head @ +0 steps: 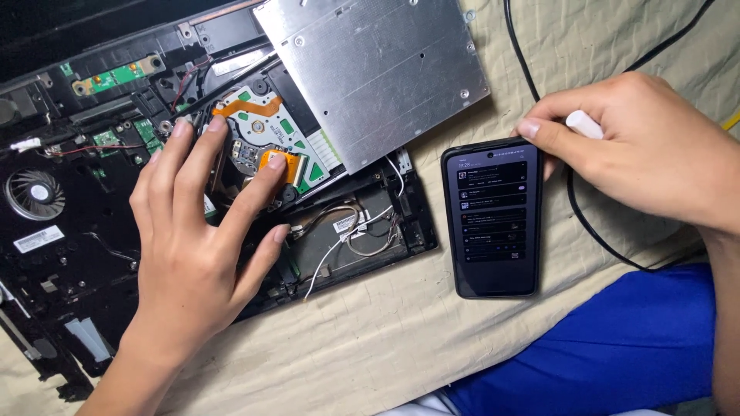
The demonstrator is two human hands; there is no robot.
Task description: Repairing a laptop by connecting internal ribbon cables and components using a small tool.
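Beige cloth is covering the surface, and an opened black laptop base is lying on its left part, reaching to the top left corner. The left hand is resting flat on this base with the fingers spread wide. The fingertips are touching the green circuit board in the middle of the base, and one finger is lying on the small orange ribbon connector. The hand is not gripping anything.

A silver metal optical drive is lying tilted at the top edge of the cloth, and its lower corner is sitting over the base. A round cooling fan is showing at the left edge of the base, and thin white wires are running across its lower right part.

A black smartphone with a lit screen is lying on the cloth just beside the right edge of the base. The right hand is touching the top right corner of the phone with the thumb, and its fingers are curled around a small white object. A black cable is passing under this hand. Blue fabric is showing at the bottom right corner.
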